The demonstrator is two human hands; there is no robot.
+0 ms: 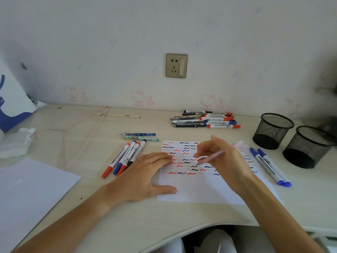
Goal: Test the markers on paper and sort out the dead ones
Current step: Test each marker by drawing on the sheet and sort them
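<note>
Paper (200, 189) is pinned flat by the left hand (145, 176), fingers straight, so it cannot slide. A pink pen (211, 157) is pinched in the right hand's (224, 161) fingers, tip down among squiggles.

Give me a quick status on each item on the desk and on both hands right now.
Left hand: flat, fingers straight, pressing the sheet.
Right hand: pinching a pale pink pen.
Pale pink pen: tilted, tip at the paper.
White test sheet: flat, upper half filled with squiggles.
Four capped markers: lying left of the sheet.
Two blue markers: capped, lying right of it.
Two black mesh cups: upright, look empty.
Pen pile: lying by the wall.
</note>
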